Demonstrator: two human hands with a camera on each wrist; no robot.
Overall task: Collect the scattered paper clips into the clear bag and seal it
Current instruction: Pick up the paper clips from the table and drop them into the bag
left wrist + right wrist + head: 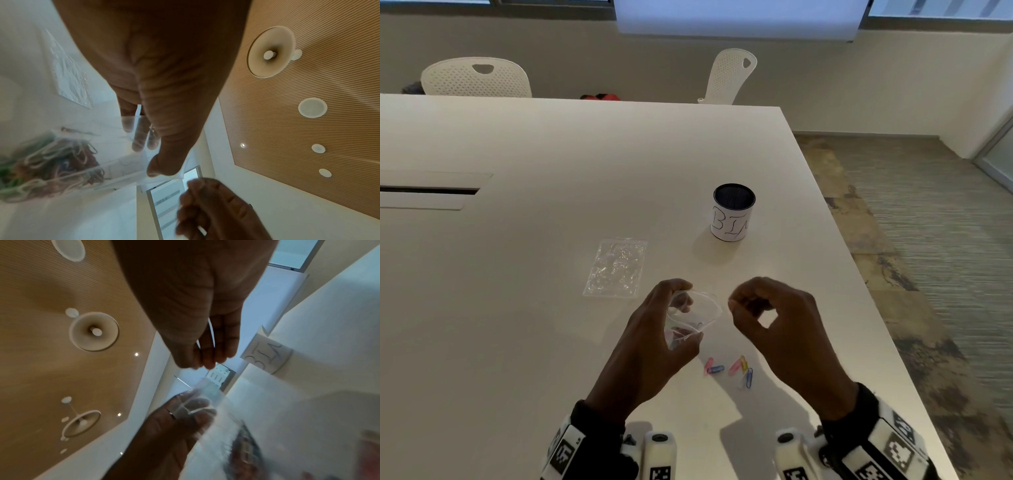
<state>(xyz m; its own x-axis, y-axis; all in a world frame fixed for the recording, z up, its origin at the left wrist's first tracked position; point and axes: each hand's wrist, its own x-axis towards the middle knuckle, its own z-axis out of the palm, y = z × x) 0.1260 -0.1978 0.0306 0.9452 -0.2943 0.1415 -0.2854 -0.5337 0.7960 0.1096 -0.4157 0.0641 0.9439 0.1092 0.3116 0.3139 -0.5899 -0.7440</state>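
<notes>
The left hand [654, 339] holds the clear bag [693, 317] above the white table [551, 154], with its thumb and fingers curled round the open top. Some paper clips sit inside the bag. The right hand [780, 325] is just to the right of the bag, and its thumb and first finger are pressed together, pinching something thin and pale. More paper clips [729, 370] lie on the table near the person, between the wrists. Farther off stand a pack of bags [616, 269] and a cup [732, 212].
</notes>
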